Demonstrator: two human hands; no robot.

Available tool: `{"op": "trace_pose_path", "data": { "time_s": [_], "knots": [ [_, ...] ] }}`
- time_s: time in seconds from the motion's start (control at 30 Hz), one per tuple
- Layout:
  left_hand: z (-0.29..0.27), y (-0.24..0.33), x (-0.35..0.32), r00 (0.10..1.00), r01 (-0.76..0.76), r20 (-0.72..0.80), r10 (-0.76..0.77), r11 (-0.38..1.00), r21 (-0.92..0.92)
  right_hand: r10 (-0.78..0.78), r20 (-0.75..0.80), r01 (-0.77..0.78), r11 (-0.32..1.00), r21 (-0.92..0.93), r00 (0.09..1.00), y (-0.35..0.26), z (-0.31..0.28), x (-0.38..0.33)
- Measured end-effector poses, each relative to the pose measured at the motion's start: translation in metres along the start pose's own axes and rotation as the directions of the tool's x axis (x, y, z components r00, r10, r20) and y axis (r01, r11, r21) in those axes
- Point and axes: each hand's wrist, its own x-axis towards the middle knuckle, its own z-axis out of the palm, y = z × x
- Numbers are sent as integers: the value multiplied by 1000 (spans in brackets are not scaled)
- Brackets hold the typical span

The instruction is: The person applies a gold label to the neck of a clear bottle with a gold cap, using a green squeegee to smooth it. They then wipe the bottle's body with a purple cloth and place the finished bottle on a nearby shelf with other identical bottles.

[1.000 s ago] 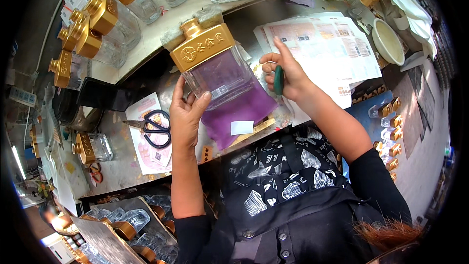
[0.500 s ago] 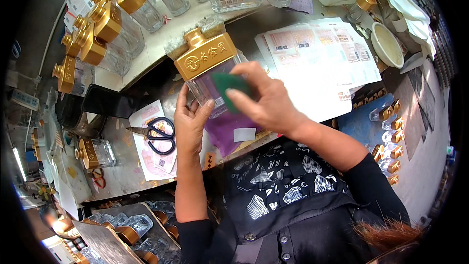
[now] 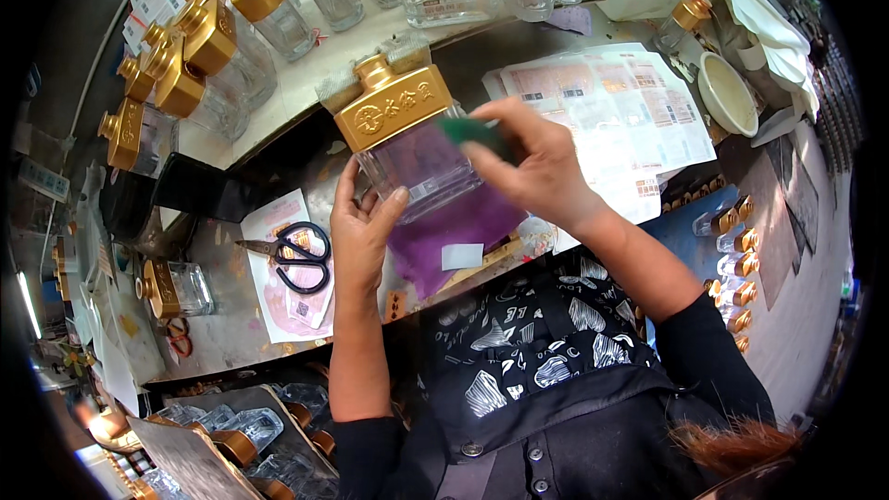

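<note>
A flat clear glass bottle (image 3: 421,167) with a wide embossed gold shoulder and neck (image 3: 394,106) lies tilted in front of me, its neck against wrapped padding (image 3: 335,90). My left hand (image 3: 363,236) grips its lower left edge, the thumb pressed on the glass. In my right hand (image 3: 542,167), a flat dark green pad (image 3: 472,132) is pinched at the bottle's right edge; motion blurs it, and I cannot make out its exact kind. Purple cloth (image 3: 417,255) is spread under the bottle. A small blank white rectangle (image 3: 462,256) rests on the cloth.
Several gold-topped bottles (image 3: 208,37) crowd the raised shelf behind. Dark-handled scissors (image 3: 301,257) lie on printed paper at left, near a single bottle (image 3: 176,289). Printed label sheets (image 3: 602,111) and a white bowl (image 3: 728,94) are at right. Trays of bottles stand below.
My right hand with the green pad has moved right, from over the bottle's face to its right edge, uncovering more glass. My left hand keeps its grip.
</note>
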Motion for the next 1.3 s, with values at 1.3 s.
{"op": "trace_pose_path", "data": {
  "time_s": [1.3],
  "knots": [
    [-7, -46, 5, 986, -119, -24, 166, 794, 596, 149, 258, -104, 978, -179, 954, -27, -29, 127]
  ]
}}
